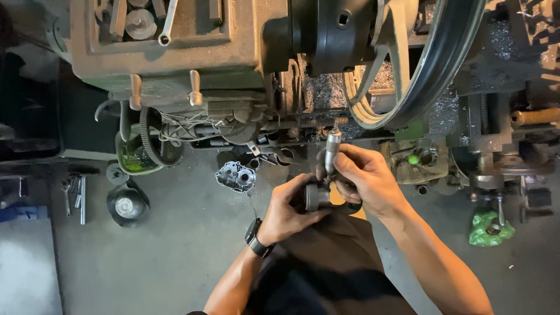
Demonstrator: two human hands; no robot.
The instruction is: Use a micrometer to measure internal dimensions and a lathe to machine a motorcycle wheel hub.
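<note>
Left hand (289,210) grips a round metal part (316,197); right hand (364,178) is closed around a micrometer (332,150) set across it, below the lathe (233,58), near 1 aluminium casting (236,177).

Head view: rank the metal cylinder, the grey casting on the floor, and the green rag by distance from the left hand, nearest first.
1. Metal cylinder, in the left hand.
2. Grey casting, on the floor up-left.
3. Green rag, far right under the machine.

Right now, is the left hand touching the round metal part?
Touching: the head view shows the left hand gripping the round metal part, fingers wrapped against its side.
</note>
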